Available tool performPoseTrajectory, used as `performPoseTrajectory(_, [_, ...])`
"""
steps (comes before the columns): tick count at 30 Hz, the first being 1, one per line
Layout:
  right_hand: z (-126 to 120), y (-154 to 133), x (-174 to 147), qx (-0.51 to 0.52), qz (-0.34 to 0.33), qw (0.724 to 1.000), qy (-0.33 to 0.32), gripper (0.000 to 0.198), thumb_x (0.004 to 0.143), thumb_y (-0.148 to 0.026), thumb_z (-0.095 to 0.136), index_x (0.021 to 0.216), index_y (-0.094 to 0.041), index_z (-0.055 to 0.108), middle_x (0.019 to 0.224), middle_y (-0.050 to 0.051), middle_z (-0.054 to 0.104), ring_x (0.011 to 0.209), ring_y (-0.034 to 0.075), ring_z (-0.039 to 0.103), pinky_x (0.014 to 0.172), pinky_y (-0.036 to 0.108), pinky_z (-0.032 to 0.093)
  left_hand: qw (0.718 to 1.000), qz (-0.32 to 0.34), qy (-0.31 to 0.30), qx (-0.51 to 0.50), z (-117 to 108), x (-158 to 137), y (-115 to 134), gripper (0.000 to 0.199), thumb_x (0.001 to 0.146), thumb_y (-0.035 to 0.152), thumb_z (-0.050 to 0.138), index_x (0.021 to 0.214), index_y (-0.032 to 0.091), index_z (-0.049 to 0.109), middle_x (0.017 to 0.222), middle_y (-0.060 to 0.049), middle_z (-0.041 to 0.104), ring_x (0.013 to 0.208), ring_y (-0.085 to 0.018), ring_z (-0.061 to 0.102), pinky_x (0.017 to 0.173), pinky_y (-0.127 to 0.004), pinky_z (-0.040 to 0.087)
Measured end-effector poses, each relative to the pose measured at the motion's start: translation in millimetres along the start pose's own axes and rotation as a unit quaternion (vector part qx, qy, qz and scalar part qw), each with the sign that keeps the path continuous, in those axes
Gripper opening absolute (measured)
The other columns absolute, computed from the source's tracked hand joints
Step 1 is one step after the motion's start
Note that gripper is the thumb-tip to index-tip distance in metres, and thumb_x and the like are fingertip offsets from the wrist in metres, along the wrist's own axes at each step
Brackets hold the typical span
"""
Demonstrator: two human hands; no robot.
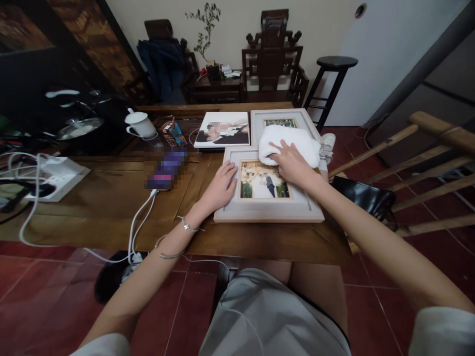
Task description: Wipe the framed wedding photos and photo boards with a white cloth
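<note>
Right hand [291, 162] splayed on fluffy white cloth [302, 141], can't tell if it's gripping. Left hand [221, 185] loosely open on the chunky rectangular frame [260, 211].

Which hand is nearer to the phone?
Left. The left hand lies on the left edge of the near frame, right of the phone; the right hand is farther right, on the cloth.

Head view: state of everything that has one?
near frame, flat, photo up
far frame, flat, partly covered
white cloth, lying across both frames
left hand, on near frame's edge
right hand, spread on white cloth
phone, lit, cable plugged in
white cup, lid on
black stool, upright
</note>
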State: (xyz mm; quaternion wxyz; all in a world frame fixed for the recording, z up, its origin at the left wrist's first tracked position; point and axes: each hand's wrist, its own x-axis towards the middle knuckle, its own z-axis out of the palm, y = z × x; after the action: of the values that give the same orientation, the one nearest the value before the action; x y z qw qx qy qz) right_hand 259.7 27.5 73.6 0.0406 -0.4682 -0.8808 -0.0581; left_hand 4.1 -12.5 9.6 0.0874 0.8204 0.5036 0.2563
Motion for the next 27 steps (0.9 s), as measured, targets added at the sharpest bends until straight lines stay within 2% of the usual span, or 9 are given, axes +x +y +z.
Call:
performPoseTrajectory(4, [-4,-16,-9,-0.031,-0.019,0.999,-0.037,0.054,0.082,0.006,0.040,0.127,-0.007,0.067,0.159,0.016,0.042,0.146,0.046,0.028,0.114,0.066,0.028,1.000,0.002,0.004,-0.002,0,1,-1,0.045,0.099,0.026,0.040,0.138,0.011,0.055,0.150,-0.017,0.052,0.149,-0.030,0.036,0.123,-0.055,0.029])
performPoseTrajectory(7, [-14,-35,-34,-0.039,-0.026,0.996,-0.079,0.053,0.081,0.004,0.042,0.124,-0.010,0.069,0.155,0.016,0.047,0.141,0.046,0.037,0.110,0.066,0.033,1.000,0.003,0.004,0.000,1,1,0,0.044,0.099,0.026,0.039,0.138,0.011,0.055,0.149,-0.016,0.052,0.149,-0.030,0.035,0.123,-0.054,0.029])
performPoseTrajectory(10, [-31,-51,-65,-0.021,-0.072,0.988,-0.134,0.050,0.078,0.003,0.045,0.118,-0.013,0.072,0.151,0.015,0.051,0.133,0.044,0.048,0.103,0.061,0.043,1.000,0.002,0.005,0.004,1,1,2,0.044,0.099,0.025,0.039,0.138,0.011,0.055,0.149,-0.016,0.052,0.149,-0.030,0.035,0.123,-0.055,0.029])
performPoseTrajectory(16, [-55,-72,-110,0.041,-0.149,0.977,-0.144,0.051,0.073,0.004,0.047,0.112,-0.015,0.073,0.151,0.010,0.053,0.135,0.039,0.050,0.105,0.053,0.046,1.000,0.001,0.000,0.014,0,1,4,0.046,0.100,0.024,0.038,0.138,0.007,0.054,0.150,-0.019,0.051,0.149,-0.030,0.035,0.123,-0.053,0.028])
performPoseTrajectory(21, [-40,-67,-97,0.075,-0.135,0.982,-0.110,0.055,0.075,0.005,0.044,0.118,-0.015,0.071,0.152,0.010,0.052,0.140,0.034,0.046,0.111,0.052,0.042,1.000,-0.001,-0.005,0.008,-2,1,5,0.044,0.100,0.023,0.038,0.138,0.009,0.056,0.150,-0.018,0.050,0.149,-0.031,0.033,0.123,-0.054,0.028])
performPoseTrajectory(27, [-9,-31,-39,0.019,-0.055,0.997,-0.045,0.058,0.080,0.004,0.046,0.132,-0.013,0.065,0.162,0.013,0.037,0.150,0.039,0.028,0.117,0.059,0.032,1.000,-0.001,-0.003,0.002,-2,0,4,0.044,0.100,0.025,0.040,0.138,0.009,0.055,0.150,-0.019,0.051,0.149,-0.030,0.034,0.124,-0.052,0.028])
